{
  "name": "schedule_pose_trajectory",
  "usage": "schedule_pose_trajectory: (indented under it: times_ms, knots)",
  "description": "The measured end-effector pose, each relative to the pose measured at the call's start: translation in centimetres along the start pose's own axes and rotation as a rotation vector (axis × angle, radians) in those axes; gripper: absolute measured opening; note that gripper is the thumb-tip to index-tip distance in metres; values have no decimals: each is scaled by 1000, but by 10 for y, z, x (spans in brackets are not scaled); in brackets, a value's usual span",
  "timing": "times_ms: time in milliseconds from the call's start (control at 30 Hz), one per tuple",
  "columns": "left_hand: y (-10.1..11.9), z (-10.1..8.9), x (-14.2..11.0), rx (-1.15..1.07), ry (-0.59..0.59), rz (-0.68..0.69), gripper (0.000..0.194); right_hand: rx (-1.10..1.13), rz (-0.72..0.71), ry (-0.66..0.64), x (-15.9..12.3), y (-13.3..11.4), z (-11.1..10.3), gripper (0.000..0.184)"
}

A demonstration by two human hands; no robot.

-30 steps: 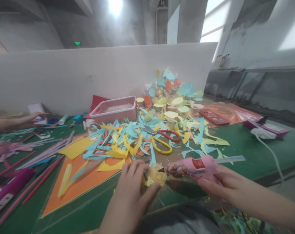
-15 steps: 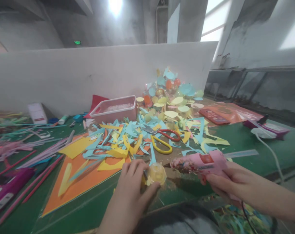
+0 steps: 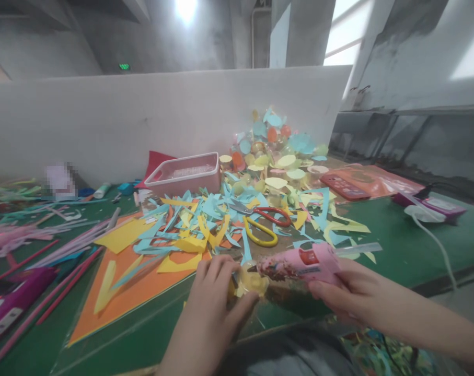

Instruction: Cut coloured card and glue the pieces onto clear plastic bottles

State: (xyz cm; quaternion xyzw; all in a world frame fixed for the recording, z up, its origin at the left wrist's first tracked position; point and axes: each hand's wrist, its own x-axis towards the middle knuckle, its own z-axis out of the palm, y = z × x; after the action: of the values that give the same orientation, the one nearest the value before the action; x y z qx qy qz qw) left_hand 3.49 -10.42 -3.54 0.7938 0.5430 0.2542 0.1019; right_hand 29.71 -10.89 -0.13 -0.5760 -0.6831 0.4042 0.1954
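My left hand [image 3: 213, 300] grips a small clear plastic cup [image 3: 252, 282] with yellow inside, low in the middle of the view. My right hand [image 3: 338, 292] holds a pink hot glue gun [image 3: 299, 263] with a clear glue stick [image 3: 358, 249] poking out of its back. The gun's nozzle touches the rim of the cup. Both hands hover just above the green table [image 3: 397, 245] near its front edge.
Cut scraps of blue, yellow and orange paper [image 3: 197, 224] litter the table behind my hands. Yellow scissors [image 3: 260, 237] and red scissors [image 3: 272, 215] lie among them. A pink tray [image 3: 184, 175], a heap of paper-topped cups [image 3: 276, 151] and pink sticks [image 3: 64, 250] lie around.
My right hand pulled the glue gun to the right, away from the cup, and has brought its nozzle back against it. A person's arm at the far left has gone from view.
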Motion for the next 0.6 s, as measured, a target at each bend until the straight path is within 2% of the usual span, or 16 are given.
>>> schedule_pose_trajectory:
  times_ms: [233,433,600]
  knots:
    - [1,0,0,-15,-7,-11,18,-41,16,0,-5,-10,-3,44]
    - [1,-1,0,-12,-11,-7,18,-12,40,-42,-4,-5,-4,47]
    - [1,0,1,-15,-30,-17,18,-40,9,-1,-4,-7,-3,46]
